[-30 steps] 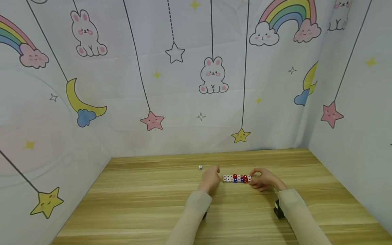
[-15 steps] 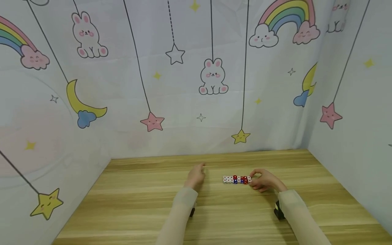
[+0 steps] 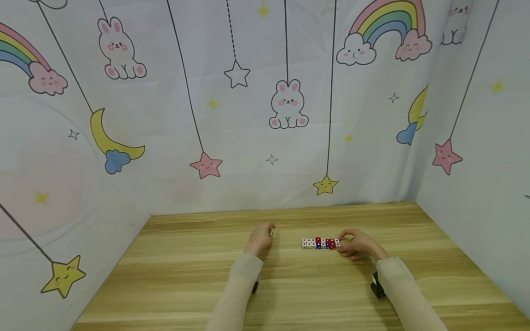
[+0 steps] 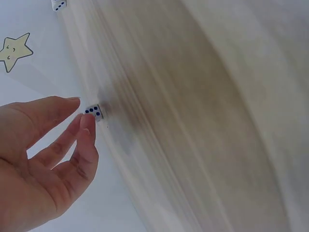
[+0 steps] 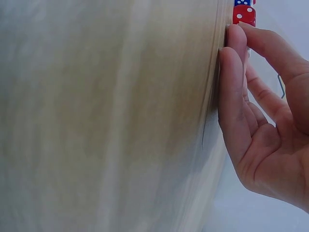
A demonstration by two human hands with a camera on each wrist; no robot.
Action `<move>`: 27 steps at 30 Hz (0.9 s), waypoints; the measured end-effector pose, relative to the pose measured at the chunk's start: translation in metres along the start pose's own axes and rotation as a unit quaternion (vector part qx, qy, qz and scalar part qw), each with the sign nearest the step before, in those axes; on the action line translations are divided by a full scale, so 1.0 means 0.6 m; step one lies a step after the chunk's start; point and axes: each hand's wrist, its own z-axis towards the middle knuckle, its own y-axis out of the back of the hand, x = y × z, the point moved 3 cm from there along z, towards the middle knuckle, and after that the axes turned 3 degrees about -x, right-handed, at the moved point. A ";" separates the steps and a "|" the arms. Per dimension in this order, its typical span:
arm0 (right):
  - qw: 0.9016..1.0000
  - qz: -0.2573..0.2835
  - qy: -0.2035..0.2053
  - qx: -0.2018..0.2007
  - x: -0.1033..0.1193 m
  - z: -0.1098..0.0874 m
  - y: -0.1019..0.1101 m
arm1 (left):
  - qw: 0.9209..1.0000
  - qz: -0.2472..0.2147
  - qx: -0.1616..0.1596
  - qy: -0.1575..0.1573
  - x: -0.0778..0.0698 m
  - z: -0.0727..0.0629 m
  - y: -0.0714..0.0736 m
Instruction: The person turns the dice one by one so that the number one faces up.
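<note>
My left hand point(image 3: 260, 238) is left of the dice row, its thumb and fingertips pinching a small white die point(image 4: 94, 112) with blue pips in the left wrist view. Only a sliver of that die shows in the head view. A double line of white, red and blue dice point(image 3: 318, 243) lies on the table, packed side by side. At its right end, my right hand point(image 3: 357, 243) holds the end dice between thumb and fingers. The right wrist view has a red die point(image 5: 244, 15) just beyond those fingertips; the gripped dice are mostly hidden.
The wooden table point(image 3: 186, 276) meets a white cloth backdrop point(image 3: 248, 193) printed with rabbits, stars and rainbows, at the back and both sides. A black device point(image 3: 377, 285) is strapped under the right wrist. Another white die point(image 4: 59, 5) shows at the left wrist view's top corner.
My left hand has left the row's left end, moved left to the lone white die, and now pinches it. My right hand stays at the row's right end.
</note>
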 end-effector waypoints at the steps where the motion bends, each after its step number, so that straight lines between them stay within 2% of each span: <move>1: 1.000 0.001 0.000 0.000 -0.001 0.001 0.000 | 1.000 0.000 -0.003 -0.004 0.002 -0.001 0.001; 5: 1.000 0.000 0.003 0.004 -0.003 0.002 0.000 | 1.000 -0.025 0.009 -0.007 0.011 -0.004 0.006; 13: 1.000 -0.003 0.005 0.003 -0.001 0.001 0.001 | 0.994 -0.078 0.072 0.001 0.024 -0.009 0.021; 17: 1.000 -0.007 0.005 0.004 0.001 -0.001 0.002 | 0.994 -0.074 0.082 -0.007 0.028 -0.010 0.024; 27: 1.000 -0.009 0.000 0.003 0.003 -0.001 0.001 | 0.995 -0.058 0.084 -0.006 0.038 -0.009 0.023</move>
